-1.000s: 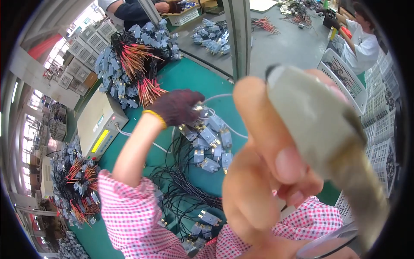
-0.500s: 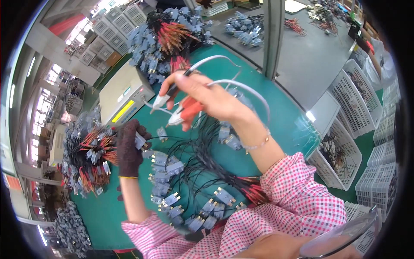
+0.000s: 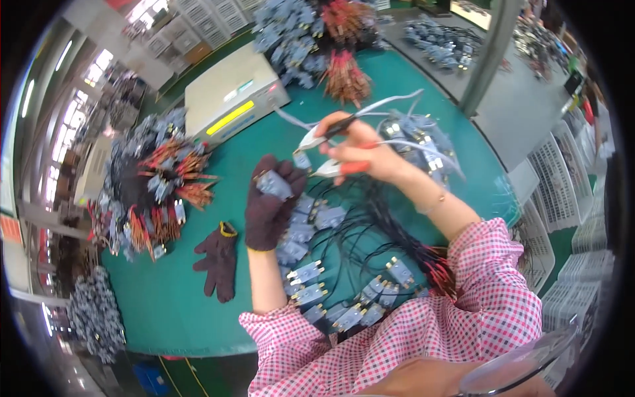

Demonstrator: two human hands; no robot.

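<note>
My left hand (image 3: 263, 221), in a dark brown knit glove, holds a grey-blue connector (image 3: 273, 186) against its curled fingers. My bare right hand (image 3: 370, 149) grips two test probes, one with a black handle (image 3: 338, 127) and one with an orange handle (image 3: 353, 167). Their white tips point left, on either side of a small grey-blue connector (image 3: 301, 160) beside the gloved fingertips. Whether the tips touch it I cannot tell. Below my hands, several wired connectors (image 3: 307, 272) lie in a curve, their black cables (image 3: 377, 218) bundled toward my right sleeve.
A beige tester box (image 3: 228, 92) with a yellow strip stands at the far left of the green table (image 3: 178, 317). A spare brown glove (image 3: 218, 263) lies left of my left hand. Heaps of connectors (image 3: 149, 178) sit left and behind. A metal post (image 3: 489, 59) rises at the back right.
The view has shifted, bringing the spare glove into sight. My right hand has lowered the probe tips toward the small connector. My gloved left hand has moved right and turned, showing the connector it holds.
</note>
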